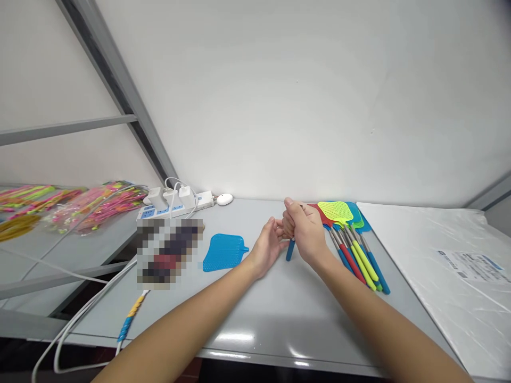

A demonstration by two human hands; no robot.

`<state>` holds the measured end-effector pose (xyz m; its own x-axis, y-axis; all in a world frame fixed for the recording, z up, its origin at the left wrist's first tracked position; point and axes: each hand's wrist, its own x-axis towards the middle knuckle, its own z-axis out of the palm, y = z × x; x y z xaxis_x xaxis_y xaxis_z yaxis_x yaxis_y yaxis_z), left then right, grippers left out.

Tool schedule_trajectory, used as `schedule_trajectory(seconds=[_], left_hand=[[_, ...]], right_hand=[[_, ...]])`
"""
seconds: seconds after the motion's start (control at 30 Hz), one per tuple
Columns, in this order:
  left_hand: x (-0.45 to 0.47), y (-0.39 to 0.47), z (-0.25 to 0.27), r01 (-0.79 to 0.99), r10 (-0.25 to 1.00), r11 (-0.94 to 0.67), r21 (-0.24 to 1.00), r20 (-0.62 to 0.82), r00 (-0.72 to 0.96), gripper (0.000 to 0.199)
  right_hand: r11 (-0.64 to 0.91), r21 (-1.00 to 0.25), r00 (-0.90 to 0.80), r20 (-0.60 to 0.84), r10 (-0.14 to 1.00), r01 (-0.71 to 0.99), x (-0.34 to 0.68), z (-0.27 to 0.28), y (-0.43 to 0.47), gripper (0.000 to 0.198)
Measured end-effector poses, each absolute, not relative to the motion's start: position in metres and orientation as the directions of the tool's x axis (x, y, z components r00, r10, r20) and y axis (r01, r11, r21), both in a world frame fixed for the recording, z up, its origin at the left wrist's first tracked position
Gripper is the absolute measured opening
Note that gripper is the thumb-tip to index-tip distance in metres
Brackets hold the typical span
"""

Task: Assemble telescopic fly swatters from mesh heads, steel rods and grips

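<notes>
Handle [290, 251], blue, is at mid-scene over the bench [239, 308], its lower end poking out below the right hand [304, 229], which I read as clamped on it. Left hand [266, 248] is just beside, fingers curled toward the right; I cannot tell whether they grip anything. I log a blue swatter head [224, 252] lying flat to the left, and a pile of fly swatters [361, 260] to the right, heads far, handles near. Power strip [206, 199]: far left.
</notes>
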<state>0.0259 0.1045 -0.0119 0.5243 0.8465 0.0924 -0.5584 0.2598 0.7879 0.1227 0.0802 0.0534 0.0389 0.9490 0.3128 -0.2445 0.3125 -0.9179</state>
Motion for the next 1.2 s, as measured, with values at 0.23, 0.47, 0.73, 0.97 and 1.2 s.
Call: schedule_trajectory(seconds=[0.23,0.47,0.73,0.97,1.2], left_hand=[[0.029,0.101,-0.01,-0.566,0.847,0.221,0.794,0.132,0.515,0.038],[0.027,0.104,-0.017,-0.561,0.837,0.261,0.786,0.105,0.537,0.039],[0.028,0.102,-0.012,-0.564,0.834,0.245,0.788,0.126,0.538,0.04],[0.028,0.103,-0.013,-0.546,0.838,0.251,0.799,0.103,0.536,0.041],[0.029,0.101,-0.011,-0.552,0.843,0.246,0.797,0.105,0.528,0.04]], right_hand=[[0.351,-0.922,0.013,0.354,0.935,-0.161,0.12,0.042,0.083,0.049],[0.324,-0.924,0.0,0.331,0.944,-0.204,0.124,0.036,0.084,0.047],[0.322,-0.936,-0.016,0.327,0.945,-0.142,0.126,0.027,0.083,0.044],[0.307,-0.944,-0.009,0.31,0.951,-0.118,0.126,0.021,0.08,0.044],[0.32,-0.945,-0.053,0.324,0.945,-0.067,0.126,0.018,0.082,0.044]])
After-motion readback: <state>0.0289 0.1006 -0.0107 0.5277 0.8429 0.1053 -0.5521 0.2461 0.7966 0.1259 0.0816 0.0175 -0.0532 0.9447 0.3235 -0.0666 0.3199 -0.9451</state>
